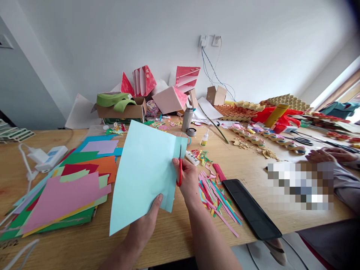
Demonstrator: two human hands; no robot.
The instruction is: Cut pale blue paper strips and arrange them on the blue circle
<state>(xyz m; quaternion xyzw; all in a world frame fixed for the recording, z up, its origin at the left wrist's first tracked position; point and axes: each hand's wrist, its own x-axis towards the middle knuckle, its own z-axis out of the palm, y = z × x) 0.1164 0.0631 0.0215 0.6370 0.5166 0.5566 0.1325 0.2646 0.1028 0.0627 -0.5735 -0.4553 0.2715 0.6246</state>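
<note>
A large light blue sheet of paper (143,168) is held up over the table, folded along its right side. My left hand (152,215) grips its lower edge, thumb on the front and the other fingers hidden behind. Red-handled scissors (179,172) are in my right hand (187,178), with their blades pointing up at the folded strip near the sheet's upper right corner. Just right of my right hand lies a pile of thin coloured paper strips (218,195).
Stacked coloured paper (64,195) lies left, near a white power strip (52,157). A black tray (250,210), glue bottle (204,138) and metal flask (187,119) stand or lie right of the sheet. Another person's hands (323,154) rest at the far right.
</note>
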